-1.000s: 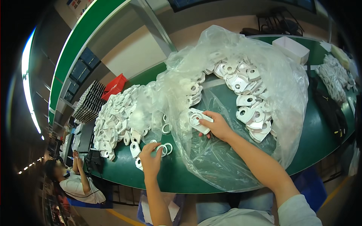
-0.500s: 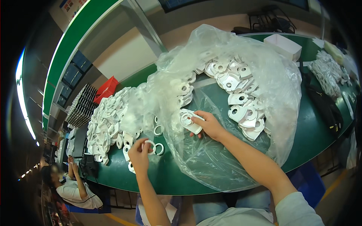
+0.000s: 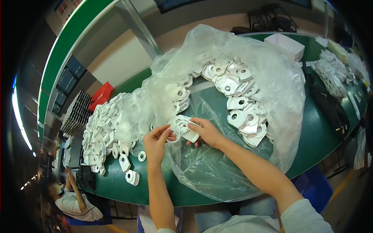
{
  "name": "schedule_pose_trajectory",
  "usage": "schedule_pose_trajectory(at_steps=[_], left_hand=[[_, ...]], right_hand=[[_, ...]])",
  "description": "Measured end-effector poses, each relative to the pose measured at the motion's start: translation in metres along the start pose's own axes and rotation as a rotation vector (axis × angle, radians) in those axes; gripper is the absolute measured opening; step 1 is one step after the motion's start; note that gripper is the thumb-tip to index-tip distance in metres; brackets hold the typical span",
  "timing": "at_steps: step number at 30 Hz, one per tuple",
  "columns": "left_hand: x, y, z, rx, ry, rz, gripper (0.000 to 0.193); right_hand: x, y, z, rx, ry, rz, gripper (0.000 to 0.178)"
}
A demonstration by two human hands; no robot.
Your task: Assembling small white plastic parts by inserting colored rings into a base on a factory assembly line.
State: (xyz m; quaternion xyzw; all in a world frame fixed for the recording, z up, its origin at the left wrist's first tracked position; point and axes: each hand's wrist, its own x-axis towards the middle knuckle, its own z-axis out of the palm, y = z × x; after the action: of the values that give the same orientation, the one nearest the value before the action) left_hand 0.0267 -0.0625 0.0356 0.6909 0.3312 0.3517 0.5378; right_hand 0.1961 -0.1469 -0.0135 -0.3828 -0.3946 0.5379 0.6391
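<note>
My right hand holds a stack of flat white plastic parts, each with a round hole, over a large clear plastic bag spread on the green table. My left hand meets it from the left, its fingers pinching a small white ring at the stack's edge. More white parts lie inside the bag behind my hands. A heap of the same parts lies outside the bag to the left.
A loose white ring and two single parts lie near the table's front edge. A red box and a black ribbed tray stand at far left. A white box sits far right. Another person sits lower left.
My left hand has risen from the table's front edge, leaving the rings there, and joined my right hand at the stack of parts. The right hand has stayed about in place.
</note>
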Motion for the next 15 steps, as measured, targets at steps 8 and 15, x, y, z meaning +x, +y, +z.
schedule_pose_trajectory(at_steps=[8, 15], left_hand=[[-0.003, -0.007, 0.033, 0.069, 0.214, 0.272, 0.008], [0.001, -0.018, 0.038, 0.1, 0.25, 0.338, 0.01]], right_hand=[[0.003, 0.006, -0.002, 0.022, -0.051, 0.013, 0.033], [0.0, 0.002, -0.002, 0.003, -0.064, 0.059, 0.033]])
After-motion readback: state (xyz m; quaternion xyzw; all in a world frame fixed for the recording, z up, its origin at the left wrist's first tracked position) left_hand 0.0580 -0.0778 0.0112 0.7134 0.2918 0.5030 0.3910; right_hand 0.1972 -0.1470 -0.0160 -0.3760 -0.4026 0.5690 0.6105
